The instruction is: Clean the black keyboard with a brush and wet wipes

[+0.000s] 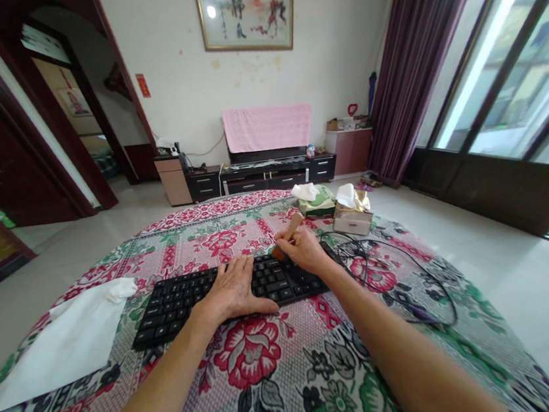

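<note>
A black keyboard (176, 303) lies on the flowered tablecloth, slightly slanted, its left end closer to me. My left hand (232, 290) is laid across its middle, fingers reaching to the far edge and thumb along the near edge, gripping it. In my right hand (304, 249) is a small brush (293, 225) with a flat wooden handle, closed between the fingers. The brush's orange-brown head touches the keys near the far edge, right of centre. Both hands cover some of the keys.
A white cloth or tissue (78, 334) lies left of the keyboard. A black cable (409, 253) loops on the right. Behind my right hand stand a green tissue box (318, 202) and a beige tissue box (352, 220). The tablecloth (303, 374) covers a rounded table.
</note>
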### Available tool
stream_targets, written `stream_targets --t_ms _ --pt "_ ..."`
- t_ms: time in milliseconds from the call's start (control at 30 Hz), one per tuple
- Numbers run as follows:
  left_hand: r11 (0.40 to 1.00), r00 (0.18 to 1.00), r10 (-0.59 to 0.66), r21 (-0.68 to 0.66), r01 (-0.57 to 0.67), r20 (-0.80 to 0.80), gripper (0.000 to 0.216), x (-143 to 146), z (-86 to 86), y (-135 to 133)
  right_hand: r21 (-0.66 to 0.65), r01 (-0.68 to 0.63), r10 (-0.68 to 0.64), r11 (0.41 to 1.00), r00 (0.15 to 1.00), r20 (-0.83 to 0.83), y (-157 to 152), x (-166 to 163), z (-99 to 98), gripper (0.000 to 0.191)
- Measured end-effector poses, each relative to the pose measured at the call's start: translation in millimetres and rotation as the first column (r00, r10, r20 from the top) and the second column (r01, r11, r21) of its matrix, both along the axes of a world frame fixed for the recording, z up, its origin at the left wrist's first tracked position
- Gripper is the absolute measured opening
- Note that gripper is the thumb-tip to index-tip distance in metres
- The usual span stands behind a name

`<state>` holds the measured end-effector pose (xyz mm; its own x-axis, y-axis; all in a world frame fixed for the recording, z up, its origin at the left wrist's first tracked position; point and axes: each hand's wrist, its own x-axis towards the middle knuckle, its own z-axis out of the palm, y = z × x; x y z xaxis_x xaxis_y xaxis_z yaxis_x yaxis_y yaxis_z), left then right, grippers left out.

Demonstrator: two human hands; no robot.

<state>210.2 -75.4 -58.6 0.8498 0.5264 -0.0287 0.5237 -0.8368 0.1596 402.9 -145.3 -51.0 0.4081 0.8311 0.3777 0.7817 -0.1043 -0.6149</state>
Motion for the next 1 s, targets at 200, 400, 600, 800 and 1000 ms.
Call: stream_targets --t_ms 200,400,600,800,1000 --pt "1.0 1.0 -0.001 0.004 0.001 0.016 0.121 1 -3.5 2 -0.243 0.392 -0.331 0.887 0.908 0.256 -22 37 14.6 0.034" --pt "1.0 1.0 -0.002 0.013 0.002 0.009 0.12 1 -4.8 3 -0.181 0.432 -0.39 0.884 0.893 0.226 -26 44 23.4 0.035" --pt "1.0 1.0 -0.004 0.02 0.004 0.011 0.119 0 -3.9 2 -0.188 0.283 -0.254 0.941 0.953 0.164 -13 31 9.5 0.034" --pt "1.0 1.0 0.0 0.022 -0.001 0.013 0.121 0 -4.2 3 -0.184 0.456 -0.414 0.871 0.881 0.227 -19 44 9.9 0.039" --pt "1.0 1.0 0.001 0.013 -0.001 0.009 0.123 1 -4.8 3 -0.145 0.347 -0.329 0.927 0.935 0.131 -14 39 8.6 0.036"
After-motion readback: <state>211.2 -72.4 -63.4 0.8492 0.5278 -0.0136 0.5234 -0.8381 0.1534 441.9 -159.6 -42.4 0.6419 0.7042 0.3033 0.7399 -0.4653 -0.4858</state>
